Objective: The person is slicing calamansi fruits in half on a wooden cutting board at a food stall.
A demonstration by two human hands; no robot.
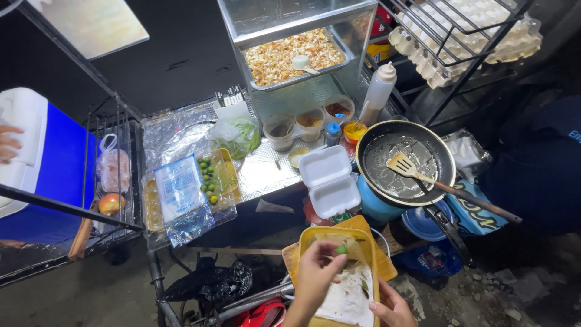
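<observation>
Yellow tray (370, 242), long axis pointing away, right hand (393, 307) gripping its near end

Your foil-covered cart top (266, 169) carries an open white foam box (328, 180), sauce cups (308, 124), a squeeze bottle (379, 91), a yellow tray of small green limes (219, 172) and plastic-wrapped packets (180, 197).

It is dark all around. The ground (496, 284) is rough dirt with small stones. A shiny metal table (266, 169) stands in bright light beside a black wire rack (115, 175).
</observation>
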